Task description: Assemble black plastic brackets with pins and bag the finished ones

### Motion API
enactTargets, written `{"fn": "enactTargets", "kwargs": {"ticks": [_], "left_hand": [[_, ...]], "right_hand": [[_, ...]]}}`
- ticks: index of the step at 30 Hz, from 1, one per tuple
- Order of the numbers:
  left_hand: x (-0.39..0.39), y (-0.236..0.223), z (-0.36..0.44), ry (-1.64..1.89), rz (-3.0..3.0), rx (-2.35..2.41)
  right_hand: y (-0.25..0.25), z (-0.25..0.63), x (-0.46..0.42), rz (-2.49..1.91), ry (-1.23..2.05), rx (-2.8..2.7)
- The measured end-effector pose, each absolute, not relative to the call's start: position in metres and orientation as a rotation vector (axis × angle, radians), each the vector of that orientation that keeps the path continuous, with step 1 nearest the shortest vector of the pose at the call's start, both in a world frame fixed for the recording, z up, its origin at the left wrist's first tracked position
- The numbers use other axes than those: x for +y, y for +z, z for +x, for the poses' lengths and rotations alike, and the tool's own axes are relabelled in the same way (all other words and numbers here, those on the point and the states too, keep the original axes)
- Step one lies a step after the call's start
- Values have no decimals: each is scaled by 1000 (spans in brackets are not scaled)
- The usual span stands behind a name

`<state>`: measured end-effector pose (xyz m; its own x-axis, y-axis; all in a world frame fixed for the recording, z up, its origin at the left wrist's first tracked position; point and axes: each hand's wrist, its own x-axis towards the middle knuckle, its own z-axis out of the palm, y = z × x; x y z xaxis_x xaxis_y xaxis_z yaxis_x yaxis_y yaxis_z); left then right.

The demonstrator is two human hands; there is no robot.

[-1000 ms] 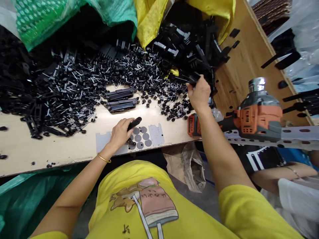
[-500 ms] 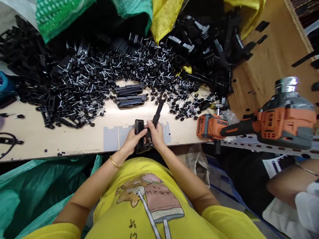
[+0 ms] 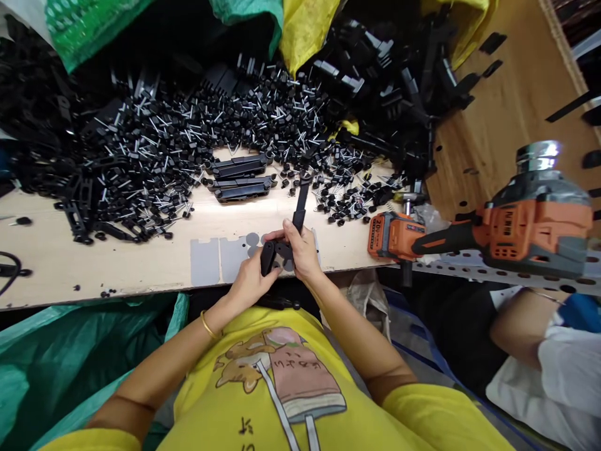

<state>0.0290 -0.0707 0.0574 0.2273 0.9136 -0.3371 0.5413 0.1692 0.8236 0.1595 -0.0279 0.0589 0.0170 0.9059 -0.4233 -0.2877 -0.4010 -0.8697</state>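
Note:
My left hand (image 3: 248,277) is closed on a black plastic part (image 3: 267,258) near the bench's front edge. In my right hand (image 3: 304,252) is a long black plastic bar (image 3: 301,203), pointing up and away from me, its far end near the loose screws. The two black pieces meet or nearly meet between my hands; fingers hide whether they are joined. Grey flat plates (image 3: 205,260) with round shapes lie on the bench beneath my hands. Beyond them rest two folded black assemblies (image 3: 244,189), side by side.
A big heap of black-headed screws (image 3: 263,119) spreads across the bench (image 3: 159,266). Black plastic parts (image 3: 399,75) pile up at the back right. An orange cordless power tool (image 3: 530,232) stands on the right. Another person's arm (image 3: 516,329) shows at lower right.
The black part in my left hand has turned and tilted from its upright pose. My right fingers have shifted around the bar. The view has moved slightly.

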Motion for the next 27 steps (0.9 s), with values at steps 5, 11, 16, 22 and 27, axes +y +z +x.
{"fn": "enactTargets", "kwargs": {"ticks": [5,11,16,22,27], "left_hand": [[-77,68,26,270,1743,1480],[-81,68,26,317,1752,1416],[-76,70,27,215,1756,1487],[-61,70,20,132,1778,1398],[-19,57,3,38,2008,1170]], "right_hand": [[62,155,-32,-1317,1740,-714],[66,141,-38,-1386,1559,-633],[63,134,-37,-1364,1431,-535],[51,123,-38,-1341,1374,-441],[30,150,-39,-1440,1431,-496]]}}
